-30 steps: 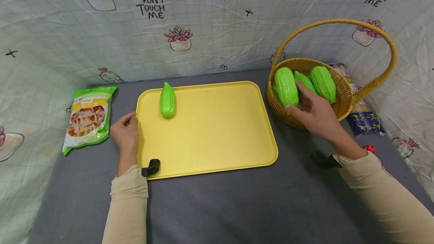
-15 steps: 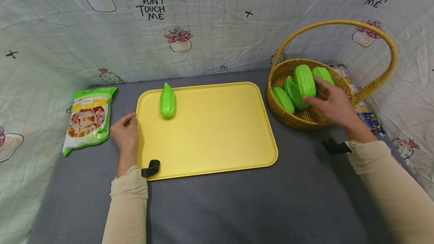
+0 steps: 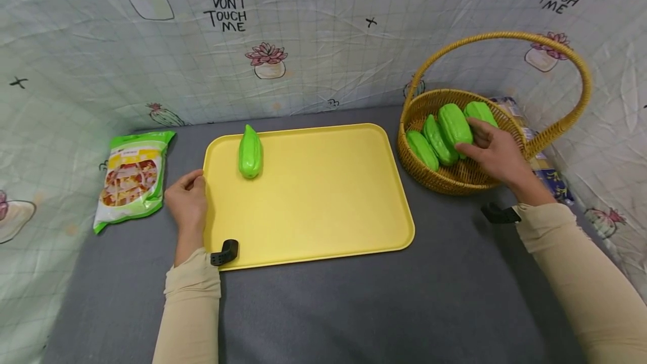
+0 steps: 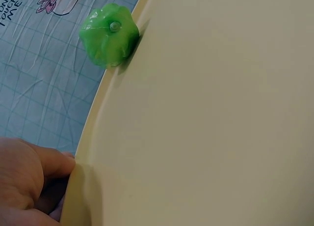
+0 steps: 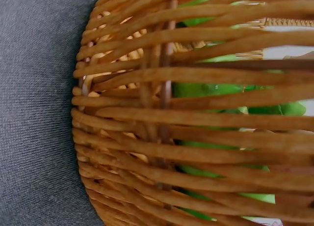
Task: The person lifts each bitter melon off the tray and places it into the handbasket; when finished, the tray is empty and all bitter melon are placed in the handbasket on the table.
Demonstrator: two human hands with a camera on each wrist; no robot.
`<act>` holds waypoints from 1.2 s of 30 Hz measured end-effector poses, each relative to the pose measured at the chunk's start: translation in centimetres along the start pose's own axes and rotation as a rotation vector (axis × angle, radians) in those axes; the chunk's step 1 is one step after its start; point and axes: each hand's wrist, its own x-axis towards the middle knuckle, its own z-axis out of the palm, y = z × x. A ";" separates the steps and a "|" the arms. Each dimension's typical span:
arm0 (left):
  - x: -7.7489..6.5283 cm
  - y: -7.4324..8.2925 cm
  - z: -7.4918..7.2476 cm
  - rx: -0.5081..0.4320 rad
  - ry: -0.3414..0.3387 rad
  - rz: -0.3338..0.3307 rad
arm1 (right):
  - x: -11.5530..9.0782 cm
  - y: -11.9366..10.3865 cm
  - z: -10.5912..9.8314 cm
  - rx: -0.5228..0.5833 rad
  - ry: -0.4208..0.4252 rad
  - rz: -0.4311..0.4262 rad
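Observation:
A shiny green star fruit [image 3: 456,124], ribbed lengthwise, sits low in the wicker basket [image 3: 445,185]. My right hand [image 3: 496,151] grips its right side between thumb and fingers. Several similar star fruits [image 3: 422,150] lie beside it. The right wrist view is mostly filled by the basket's woven wall [image 5: 147,118], with green showing through the gaps, so the fingers are hidden there. My left hand [image 3: 187,198] pinches the left rim of the yellow tray [image 3: 313,195]. Another star fruit [image 4: 109,35] lies on the tray by its far edge, end-on in the left wrist view.
A green-and-white food bag [image 3: 132,178] lies left of the tray. Behind the basket is a blue patterned packet [image 3: 553,181], partly covered. The basket's tall handle [image 3: 505,35] arches over its opening. A printed cloth [image 3: 323,44] hangs along the back.
My right hand has moved right within the basket with the star fruit, then slightly lowered it among the others. The left hand stays at the tray's rim.

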 end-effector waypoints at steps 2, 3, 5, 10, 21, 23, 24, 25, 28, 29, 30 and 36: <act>0.0 -0.1 0.0 0.000 -0.001 0.000 | 0.1 0.2 0.1 0.003 0.005 -0.008; 0.0 -0.1 0.0 -0.001 0.000 -0.001 | 0.1 0.2 0.1 0.000 0.009 -0.009; -0.1 -0.1 -0.1 -0.003 -0.001 -0.005 | 0.2 0.2 0.2 -0.003 0.012 -0.012; -0.1 -0.1 0.0 -0.001 0.002 -0.004 | 0.4 0.2 0.1 -0.008 0.009 -0.009; 0.0 0.1 0.2 0.007 0.005 0.006 | 0.3 0.4 -0.1 -0.002 0.053 -0.035; 0.0 0.1 0.3 0.007 0.007 0.008 | 0.3 0.4 0.0 -0.004 0.065 -0.044; 0.1 0.1 0.3 0.006 0.009 0.009 | 0.2 0.4 0.0 -0.005 0.072 -0.050; 0.1 0.1 0.3 0.007 0.011 0.009 | 0.2 0.4 0.0 -0.003 0.078 -0.054; 0.1 0.0 0.3 0.007 0.012 0.011 | 0.1 0.4 0.0 0.011 0.087 -0.066; 0.1 -0.1 0.3 0.008 0.013 0.012 | 0.0 0.4 0.0 0.018 0.092 -0.067; 0.1 -0.1 0.3 0.007 0.014 0.013 | -0.1 0.4 0.0 0.023 0.099 -0.069; 0.2 -0.2 0.3 -0.003 0.014 0.009 | -0.6 0.4 0.1 0.047 0.154 -0.080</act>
